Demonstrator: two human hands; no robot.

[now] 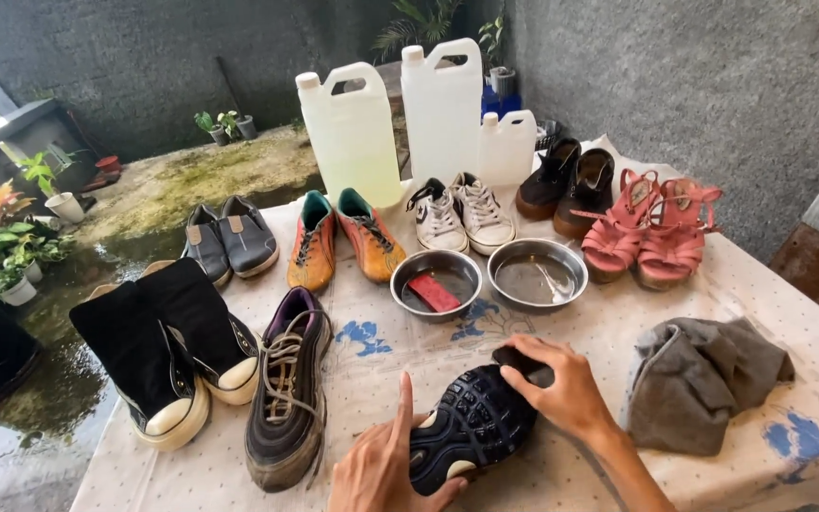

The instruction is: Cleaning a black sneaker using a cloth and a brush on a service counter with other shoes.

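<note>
Wet concrete yard, clothed table, left hand gripping black sneaker, right hand pressing its sole.

One dark sneaker, black with a knobbed tread and pale patches along the sole edge, lies sole-up on the bench, toe toward 1 o'clock. It sits at the near edge, at 6 o'clock from the two steel bowls, held at heel and toe.
</note>
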